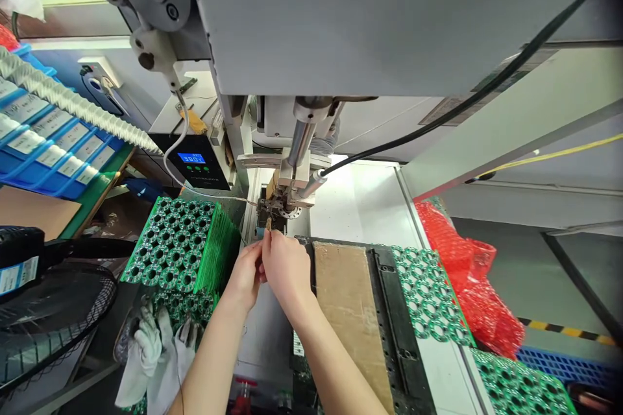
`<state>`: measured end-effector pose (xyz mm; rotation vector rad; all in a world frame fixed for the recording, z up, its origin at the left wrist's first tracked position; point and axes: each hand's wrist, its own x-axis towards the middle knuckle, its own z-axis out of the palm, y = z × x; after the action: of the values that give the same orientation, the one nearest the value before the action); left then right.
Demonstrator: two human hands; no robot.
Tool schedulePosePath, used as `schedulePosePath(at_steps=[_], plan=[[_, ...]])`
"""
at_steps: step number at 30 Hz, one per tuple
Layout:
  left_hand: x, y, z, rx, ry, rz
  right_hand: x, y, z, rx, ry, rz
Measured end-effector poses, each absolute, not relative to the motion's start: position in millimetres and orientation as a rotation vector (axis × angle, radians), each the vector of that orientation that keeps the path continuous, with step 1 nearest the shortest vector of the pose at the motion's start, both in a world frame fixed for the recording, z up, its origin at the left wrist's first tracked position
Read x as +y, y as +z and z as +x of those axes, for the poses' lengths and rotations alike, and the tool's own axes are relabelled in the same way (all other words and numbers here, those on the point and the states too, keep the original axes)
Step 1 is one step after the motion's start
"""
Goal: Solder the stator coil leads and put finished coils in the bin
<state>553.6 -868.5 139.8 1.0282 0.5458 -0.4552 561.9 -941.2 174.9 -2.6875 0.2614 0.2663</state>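
Side by side, my left hand (246, 275) and my right hand (288, 266) meet just in front of a machine's tool head (280, 201). Both have their fingers closed in a pinch, and the fingertips touch or nearly touch. A small brownish piece (268, 224) sticks up from my right fingertips towards the head; its kind is too small to tell. What lies between the left fingers is hidden. A thin white tube (214, 196) runs into the head from the left. Behind it, a metal rod (302, 139) comes down.
Stacked green circuit boards (170, 243) stand at left, above white gloves (141, 350). A black fixture with a cardboard strip (348, 311) lies right of my forearms. More boards (428, 292) and red bubble wrap (467, 272) are farther right. A controller (195, 159) shows a lit display.
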Motion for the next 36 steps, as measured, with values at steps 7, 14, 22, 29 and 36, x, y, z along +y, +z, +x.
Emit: schedulePosePath(at_steps=[7,14,22,29,36], plan=[[-866.8,141.1,559.0,0.514,-0.524,1.027,-941.5,172.9,563.5,0.288,0.309,-2.719],[-868.3,139.8,560.6,0.494,-0.554,1.027,-943.8,174.4,565.6,0.305,0.348,-2.704],[-868.3,138.1,560.7,0.487,-0.559,1.026,-944.0,174.0,565.4,0.309,0.362,-2.695],[-868.4,138.5,560.1,0.478,-0.548,1.030,-944.4,173.7,565.2,0.305,0.347,-2.695],[-868.5,137.2,558.1,0.486,-0.532,1.024,-943.2,172.3,564.8,0.295,0.329,-2.701]])
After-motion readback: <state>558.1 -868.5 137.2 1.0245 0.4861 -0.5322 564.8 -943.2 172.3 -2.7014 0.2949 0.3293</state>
